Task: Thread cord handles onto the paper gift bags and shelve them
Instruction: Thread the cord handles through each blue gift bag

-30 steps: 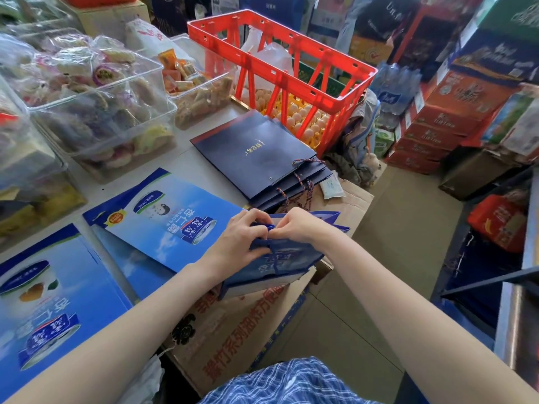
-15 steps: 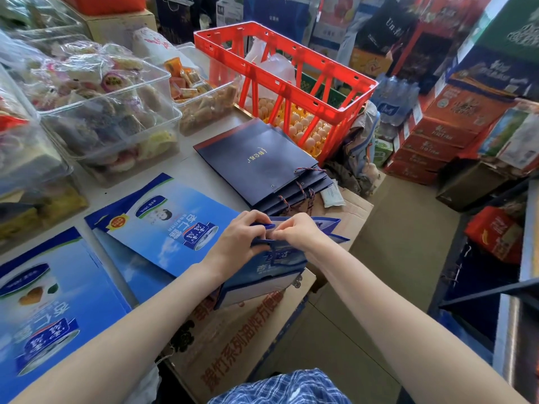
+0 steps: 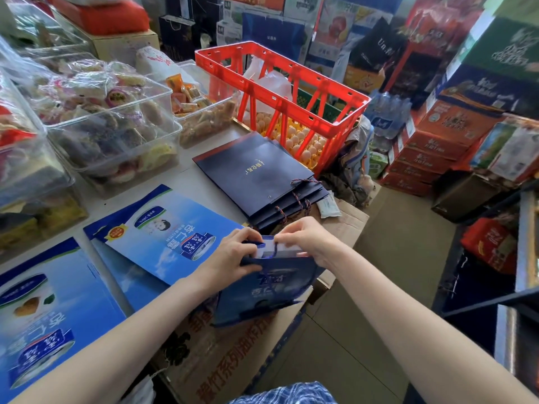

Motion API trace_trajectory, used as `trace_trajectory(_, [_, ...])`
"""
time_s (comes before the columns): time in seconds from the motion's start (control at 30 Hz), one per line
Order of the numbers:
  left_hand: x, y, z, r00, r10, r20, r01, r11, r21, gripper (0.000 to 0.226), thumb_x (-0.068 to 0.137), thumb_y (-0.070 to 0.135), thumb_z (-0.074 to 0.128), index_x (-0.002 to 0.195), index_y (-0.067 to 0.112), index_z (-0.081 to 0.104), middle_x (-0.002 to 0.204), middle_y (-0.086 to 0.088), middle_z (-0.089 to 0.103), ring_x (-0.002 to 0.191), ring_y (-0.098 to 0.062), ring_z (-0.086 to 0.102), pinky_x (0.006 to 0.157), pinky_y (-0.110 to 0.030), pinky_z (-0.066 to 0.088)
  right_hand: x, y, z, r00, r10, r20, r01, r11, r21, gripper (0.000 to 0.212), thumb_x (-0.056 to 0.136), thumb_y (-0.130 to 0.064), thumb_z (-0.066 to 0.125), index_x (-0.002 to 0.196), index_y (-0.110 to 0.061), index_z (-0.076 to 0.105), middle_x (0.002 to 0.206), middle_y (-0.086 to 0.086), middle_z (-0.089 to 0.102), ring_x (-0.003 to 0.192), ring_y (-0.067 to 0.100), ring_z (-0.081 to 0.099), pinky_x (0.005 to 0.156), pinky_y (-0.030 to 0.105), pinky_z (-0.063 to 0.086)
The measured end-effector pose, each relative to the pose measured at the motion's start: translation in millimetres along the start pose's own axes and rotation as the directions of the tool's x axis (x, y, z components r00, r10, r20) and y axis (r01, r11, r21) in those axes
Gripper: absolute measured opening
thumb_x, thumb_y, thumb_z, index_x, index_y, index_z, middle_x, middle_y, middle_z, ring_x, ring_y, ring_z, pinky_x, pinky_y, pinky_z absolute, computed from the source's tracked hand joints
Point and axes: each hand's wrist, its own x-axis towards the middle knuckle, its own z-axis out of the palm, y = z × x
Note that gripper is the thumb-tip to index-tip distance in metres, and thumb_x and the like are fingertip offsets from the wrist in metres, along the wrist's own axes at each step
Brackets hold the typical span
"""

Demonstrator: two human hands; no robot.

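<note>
The cord [image 3: 269, 249] is mostly being hidden by the fingers; only a short blue loop is showing. The blue gift bag [image 3: 262, 290] is being held over the cardboard box [image 3: 230, 357], its open top facing away from the person. Its rim is being pinched by the left hand [image 3: 233, 258] and the right hand [image 3: 309, 239]. Four dark bags [image 3: 256, 176] are lying stacked behind, and two flat blue bags [image 3: 163, 228] at the left.

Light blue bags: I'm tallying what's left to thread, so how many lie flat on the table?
2 in view: one light blue bag beside the left hand, another at the table's near-left corner. More may lie underneath them.
</note>
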Motion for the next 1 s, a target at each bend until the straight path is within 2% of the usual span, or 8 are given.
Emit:
trace_trajectory(0.1, [-3, 0, 2, 0.997, -0.066, 0.027, 0.066, 0.998, -0.009, 0.029, 0.078, 0.031, 0.068, 0.066, 0.008, 0.056, 0.113, -0.005, 0.054, 0.103, -0.011, 0.046, 0.09, -0.035, 0.041, -1, -2, 0, 0.999, -0.053, 0.011, 0.054, 0.971, -0.233, 0.019, 0.08, -0.021, 0.064, 0.064, -0.012, 0.067, 0.063, 0.002, 0.058, 0.065, 0.012, 0.052, 0.058, 0.025, 0.039])
trace_trajectory(0.27, [-5, -2, -10, 0.986, -0.133, 0.096, 0.127, 0.99, 0.068, 0.032, 0.085, 0.034, 0.061, 0.071, 0.005, 0.064, 0.119, -0.004, 0.06, 0.109, -0.014, 0.052, 0.098, -0.019, 0.025, 5, 0, 6, 0.998, 0.006, 0.067, 0.029, 0.863, -0.505, 0.018, 0.08, -0.021, 0.065, 0.076, -0.004, 0.07, 0.077, 0.013, 0.067, 0.067, 0.02, 0.056, 0.065, 0.03, 0.049])
trace_trajectory(0.37, [-8, -6, -11, 0.987, -0.106, 0.124, 0.098, 0.993, 0.065, 0.028, 0.08, 0.031, 0.065, 0.066, 0.007, 0.066, 0.103, -0.001, 0.068, 0.111, -0.008, 0.049, 0.1, -0.019, 0.03, 7, 2, 15, 0.995, 0.031, 0.091, 0.017, 0.876, -0.482, 0.014, 0.082, -0.018, 0.068, 0.088, -0.006, 0.065, 0.082, 0.012, 0.068, 0.063, 0.022, 0.065, 0.071, 0.034, 0.058])
trace_trajectory(0.5, [-12, -7, -22, 0.965, -0.163, 0.205, 0.167, 0.986, -0.003, 0.025, 0.079, 0.024, 0.073, 0.061, 0.008, 0.067, 0.097, 0.008, 0.065, 0.125, -0.01, 0.037, 0.099, -0.023, 0.034, 11, 16, 26, 0.992, -0.129, 0.0, 0.114, 0.876, -0.469, 0.031, 0.083, -0.011, 0.065, 0.113, -0.013, 0.066, 0.111, 0.007, 0.067, 0.097, 0.021, 0.064, 0.087, 0.028, 0.05])
trace_trajectory(0.6, [-15, -1, -27, 0.963, -0.171, 0.206, 0.177, 0.984, -0.012, 0.021, 0.077, 0.023, 0.075, 0.061, 0.011, 0.07, 0.094, 0.008, 0.065, 0.123, -0.009, 0.037, 0.096, -0.016, 0.03, 10, 18, 33, 0.979, -0.202, -0.012, 0.182, 0.907, -0.38, 0.024, 0.08, -0.014, 0.069, 0.104, -0.013, 0.07, 0.105, 0.007, 0.069, 0.092, 0.016, 0.061, 0.081, 0.024, 0.046])
trace_trajectory(0.7, [-18, 7, -24, 0.969, -0.166, 0.18, 0.173, 0.985, -0.021, 0.019, 0.076, 0.025, 0.076, 0.062, 0.013, 0.072, 0.088, 0.017, 0.063, 0.119, -0.005, 0.039, 0.093, -0.012, 0.031, 11, 17, 44, 0.984, -0.178, 0.006, 0.162, 0.881, -0.445, 0.02, 0.078, -0.025, 0.072, 0.094, -0.012, 0.072, 0.095, 0.005, 0.07, 0.086, 0.018, 0.062, 0.073, 0.029, 0.049])
trace_trajectory(0.83, [-17, 14, -26, 0.975, -0.167, 0.143, 0.176, 0.983, -0.051, 0.02, 0.077, 0.026, 0.075, 0.065, 0.011, 0.074, 0.084, 0.021, 0.064, 0.112, -0.001, 0.042, 0.089, -0.008, 0.034, 15, 19, 56, 0.96, -0.245, -0.134, 0.155, 0.867, -0.474, 0.026, 0.082, -0.032, 0.069, 0.1, -0.013, 0.073, 0.093, 0.004, 0.071, 0.08, 0.017, 0.062, 0.071, 0.031, 0.051])
trace_trajectory(1.0, [-21, 12, -32, 0.97, -0.213, 0.12, 0.22, 0.974, -0.049, 0.017, 0.078, 0.026, 0.074, 0.065, 0.015, 0.075, 0.084, 0.02, 0.065, 0.106, -0.003, 0.045, 0.087, -0.015, 0.039, 25, 8, 58, 0.961, -0.261, -0.086, 0.194, 0.865, -0.463, 0.019, 0.084, -0.023, 0.067, 0.098, -0.011, 0.073, 0.094, 0.007, 0.07, 0.078, 0.018, 0.059, 0.067, 0.027, 0.045])
